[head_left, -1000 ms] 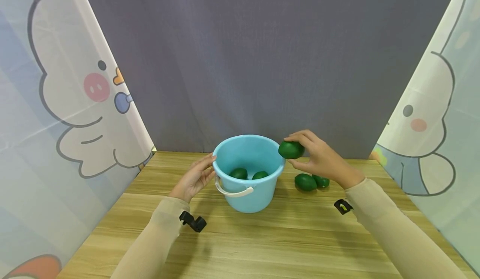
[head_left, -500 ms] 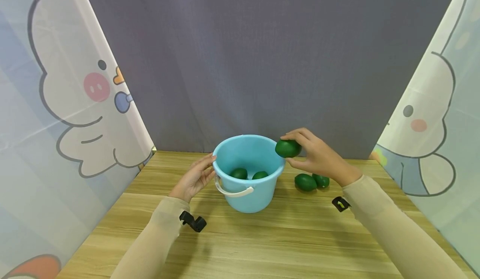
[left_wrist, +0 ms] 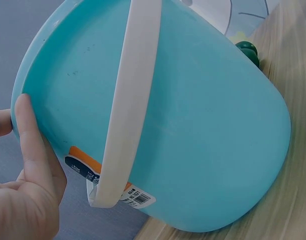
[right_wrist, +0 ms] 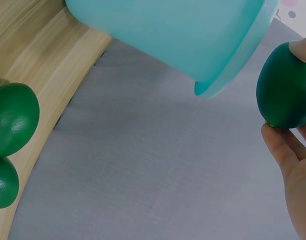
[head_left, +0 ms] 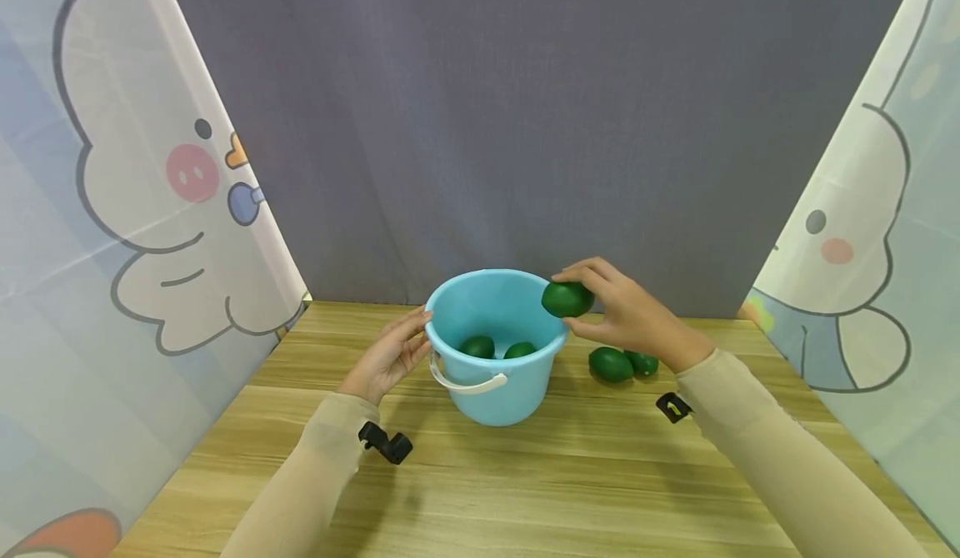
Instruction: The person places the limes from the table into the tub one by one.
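A light blue bucket (head_left: pixel 498 391) stands upright on the table, its white handle (head_left: pixel 468 387) hanging down at the front. Two green limes (head_left: pixel 477 346) lie inside it. My left hand (head_left: pixel 390 354) holds the bucket's rim at the left; in the left wrist view, the fingers (left_wrist: pixel 33 145) sit at both faces of the rim. Between thumb and fingers, my right hand (head_left: pixel 622 308) grips another green lime (head_left: pixel 567 299), just above the right side of the rim. The right wrist view shows this held lime (right_wrist: pixel 283 87) apart from the bucket (right_wrist: pixel 168 35).
Two more limes (head_left: pixel 611 364) lie close together on the wooden table (head_left: pixel 480 491), right of the bucket. A grey cloth (head_left: pixel 480 125) hangs behind the table. Cartoon-printed curtains (head_left: pixel 180 291) flank both sides. Each sleeve carries a black clip (head_left: pixel 386 442).
My right hand has moved a little left with the lime, from beside the rim to over its right edge. The left hand and the bucket have stayed put.
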A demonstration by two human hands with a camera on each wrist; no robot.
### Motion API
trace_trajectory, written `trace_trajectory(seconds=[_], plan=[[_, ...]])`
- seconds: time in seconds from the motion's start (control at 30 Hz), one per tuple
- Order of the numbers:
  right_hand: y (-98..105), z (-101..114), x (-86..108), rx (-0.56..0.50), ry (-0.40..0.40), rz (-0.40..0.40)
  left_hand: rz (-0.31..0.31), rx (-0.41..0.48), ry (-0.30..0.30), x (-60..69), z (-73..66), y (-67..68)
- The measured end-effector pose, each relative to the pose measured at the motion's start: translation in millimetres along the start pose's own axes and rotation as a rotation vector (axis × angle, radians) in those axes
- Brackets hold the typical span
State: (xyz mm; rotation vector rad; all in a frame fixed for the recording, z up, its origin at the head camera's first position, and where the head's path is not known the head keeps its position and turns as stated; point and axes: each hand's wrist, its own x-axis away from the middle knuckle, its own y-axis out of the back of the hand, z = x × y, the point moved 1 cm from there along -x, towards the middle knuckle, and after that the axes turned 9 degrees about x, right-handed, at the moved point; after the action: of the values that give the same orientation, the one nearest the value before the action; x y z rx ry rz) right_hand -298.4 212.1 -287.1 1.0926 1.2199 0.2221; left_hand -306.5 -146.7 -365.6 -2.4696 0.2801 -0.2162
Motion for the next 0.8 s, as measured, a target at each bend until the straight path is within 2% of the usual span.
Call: trace_trajectory(seconds=[0.3,0.53,0.8], plan=[[-1.5,3.9,-4.3,-0.032,-0.002,0.024,0.002,-0.001,0.004,1.0,-0.6,-0.1],[-4.5,5.4,-6.5,-0.033,0.012,0.008,0.007,0.007,0.004,1.0,-0.4,-0.6],[-7.9,8.2,-8.4,-0.034,0.000,0.039,0.029,0.013,0.004,1.7,-0.7,0.8]])
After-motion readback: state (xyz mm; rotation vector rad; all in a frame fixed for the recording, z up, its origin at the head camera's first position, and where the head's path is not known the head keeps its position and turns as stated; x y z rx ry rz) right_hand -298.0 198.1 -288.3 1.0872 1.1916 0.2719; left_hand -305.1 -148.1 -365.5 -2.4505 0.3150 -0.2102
